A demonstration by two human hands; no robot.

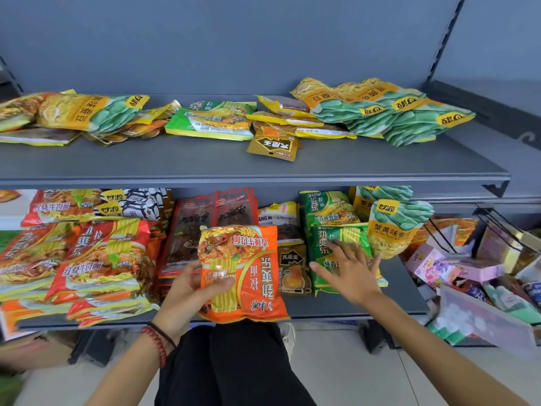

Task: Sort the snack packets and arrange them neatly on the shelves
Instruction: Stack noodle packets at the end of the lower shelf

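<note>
My left hand (pixel 193 291) grips an orange noodle packet (pixel 246 276) by its left edge, holding it upside down in front of the lower shelf (pixel 351 306). My right hand (pixel 348 271) lies with straight, spread fingers over a green noodle packet (pixel 330 238) on that shelf. Red noodle packets (pixel 96 259) are stacked at the left of the lower shelf. Dark red packets (pixel 202 227) stand at its middle. A small dark gold packet (pixel 292 268) lies between the orange and green packets.
The upper shelf (pixel 205 165) carries yellow-green bean snack bags (pixel 389 109), a green packet stack (pixel 210 121) and a small gold packet (pixel 273 146). A yellow-green bag (pixel 392 227) stands at the lower shelf's right. A wire basket (pixel 497 253) of pink boxes stands at the right.
</note>
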